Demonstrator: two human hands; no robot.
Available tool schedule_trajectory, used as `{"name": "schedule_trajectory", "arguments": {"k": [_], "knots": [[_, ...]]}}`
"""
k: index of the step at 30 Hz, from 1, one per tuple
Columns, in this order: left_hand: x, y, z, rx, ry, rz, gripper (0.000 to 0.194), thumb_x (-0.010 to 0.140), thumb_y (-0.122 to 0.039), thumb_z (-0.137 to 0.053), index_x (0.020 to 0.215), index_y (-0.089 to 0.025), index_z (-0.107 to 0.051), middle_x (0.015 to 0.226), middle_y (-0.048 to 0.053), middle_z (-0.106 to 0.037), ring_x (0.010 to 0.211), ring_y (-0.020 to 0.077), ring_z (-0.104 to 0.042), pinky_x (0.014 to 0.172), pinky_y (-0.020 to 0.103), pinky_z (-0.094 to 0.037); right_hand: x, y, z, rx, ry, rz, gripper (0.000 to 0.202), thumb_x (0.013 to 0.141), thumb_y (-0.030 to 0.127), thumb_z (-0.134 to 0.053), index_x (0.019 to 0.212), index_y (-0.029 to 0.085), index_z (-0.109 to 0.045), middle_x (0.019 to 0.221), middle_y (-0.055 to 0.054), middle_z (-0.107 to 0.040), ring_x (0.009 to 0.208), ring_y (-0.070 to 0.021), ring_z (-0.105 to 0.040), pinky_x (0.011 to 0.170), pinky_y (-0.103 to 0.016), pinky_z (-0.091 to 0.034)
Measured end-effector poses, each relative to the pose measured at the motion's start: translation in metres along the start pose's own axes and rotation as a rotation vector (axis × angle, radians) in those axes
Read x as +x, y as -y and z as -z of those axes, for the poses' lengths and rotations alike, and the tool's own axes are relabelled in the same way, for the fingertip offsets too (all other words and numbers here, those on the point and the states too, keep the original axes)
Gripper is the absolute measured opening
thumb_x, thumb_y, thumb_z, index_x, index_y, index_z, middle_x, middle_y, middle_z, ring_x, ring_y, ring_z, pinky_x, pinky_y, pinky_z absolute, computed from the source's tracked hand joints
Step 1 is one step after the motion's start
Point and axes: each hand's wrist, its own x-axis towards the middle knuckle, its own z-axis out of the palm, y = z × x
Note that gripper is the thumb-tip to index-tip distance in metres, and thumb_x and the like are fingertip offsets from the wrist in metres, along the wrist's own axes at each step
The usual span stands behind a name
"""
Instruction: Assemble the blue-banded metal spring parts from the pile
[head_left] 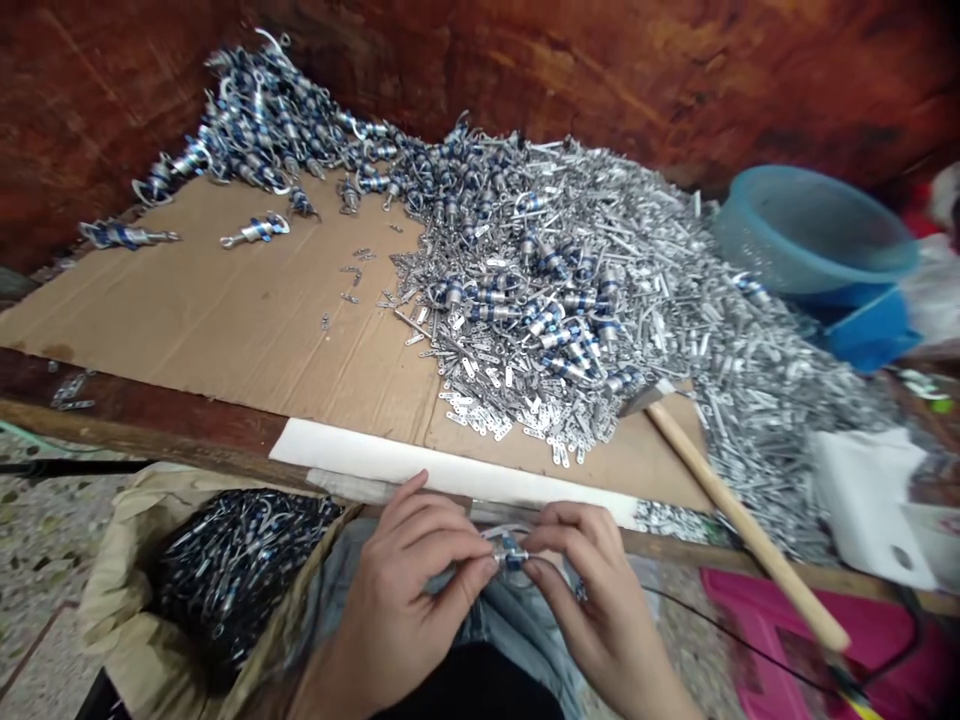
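Note:
Between my fingertips, low in the head view, is a small silver-and-blue metal fitting (511,553) with a pale curved loop on its upper side. My left hand (420,570) pinches its left end with thumb and forefinger. The other end is in the thumb and fingers of my right hand (589,570). Both hands are over my lap, just in front of the table edge. Fingertips cover parts of the fitting, so its exact kind is unclear. Similar blue-banded fittings (255,110) are heaped at the back left of the table.
Flat cardboard (225,300) covers the table. Loose silver metal parts (622,210) form a large pile on the right. A hammer (750,530) leans across the front edge. Further right is a blue plastic tub (817,230). An open paper sack (127,560) of metal parts stands at lower left.

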Motion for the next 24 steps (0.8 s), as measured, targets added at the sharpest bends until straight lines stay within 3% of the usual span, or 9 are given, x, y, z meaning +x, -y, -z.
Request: {"name": "schedule_trajectory", "arguments": {"k": [4, 8, 14, 19, 21, 24], "knots": [[0.002, -0.006, -0.003, 0.004, -0.058, 0.062, 0.01, 0.079, -0.013, -0.06, 0.073, -0.02, -0.064, 0.069, -0.002, -0.064, 0.073, 0.0135, -0.059, 0.099, 0.044, -0.038, 0.002, 0.009, -0.001, -0.187, -0.135, 0.11, 0.018, 0.08, 0.009, -0.057, 0.093, 0.022, -0.058, 0.083, -0.002, -0.058, 0.08, -0.0172, -0.05, 0.074, -0.034, -0.034], [0.005, -0.009, -0.006, 0.063, -0.045, 0.026, 0.013, 0.078, -0.013, -0.058, 0.069, -0.02, -0.064, 0.065, -0.003, -0.062, 0.07, 0.0131, -0.057, 0.099, 0.044, -0.037, 0.006, 0.012, 0.003, -0.267, -0.123, 0.159, 0.02, 0.08, 0.01, -0.059, 0.094, 0.024, -0.061, 0.08, 0.0, -0.063, 0.076, -0.0167, -0.051, 0.074, -0.036, -0.029], [0.005, -0.005, -0.007, 0.073, 0.067, -0.012, 0.011, 0.079, -0.013, -0.058, 0.073, -0.02, -0.064, 0.068, -0.003, -0.063, 0.074, 0.0129, -0.058, 0.099, 0.042, -0.039, 0.009, 0.006, 0.002, -0.058, 0.111, -0.012, 0.016, 0.083, 0.008, -0.053, 0.089, 0.023, -0.055, 0.083, 0.001, -0.061, 0.08, -0.0157, -0.052, 0.077, -0.034, -0.03], [-0.001, 0.009, -0.013, 0.227, 0.025, -0.177, 0.012, 0.084, -0.018, -0.058, 0.093, -0.02, -0.066, 0.082, -0.001, -0.068, 0.087, 0.0149, -0.059, 0.107, 0.044, -0.031, 0.012, 0.001, -0.005, 0.0, 0.212, -0.195, 0.012, 0.086, 0.011, -0.048, 0.081, 0.021, -0.051, 0.08, 0.001, -0.059, 0.078, -0.0163, -0.05, 0.076, -0.034, -0.03], [-0.003, 0.018, -0.017, 0.338, 0.036, -0.284, 0.017, 0.086, -0.025, -0.058, 0.1, -0.019, -0.065, 0.092, 0.001, -0.069, 0.098, 0.0184, -0.057, 0.11, 0.046, -0.025, 0.014, -0.001, -0.01, -0.01, 0.216, -0.259, 0.012, 0.085, 0.012, -0.051, 0.078, 0.022, -0.053, 0.078, 0.002, -0.059, 0.078, -0.0165, -0.05, 0.076, -0.035, -0.03], [-0.006, 0.029, -0.021, 0.457, 0.052, -0.335, 0.021, 0.085, -0.028, -0.058, 0.102, -0.017, -0.064, 0.099, 0.003, -0.068, 0.106, 0.0212, -0.054, 0.113, 0.05, -0.016, 0.016, -0.004, -0.016, -0.081, 0.141, -0.311, 0.011, 0.081, 0.013, -0.057, 0.076, 0.023, -0.058, 0.078, 0.001, -0.06, 0.078, -0.018, -0.05, 0.073, -0.035, -0.029]]}}
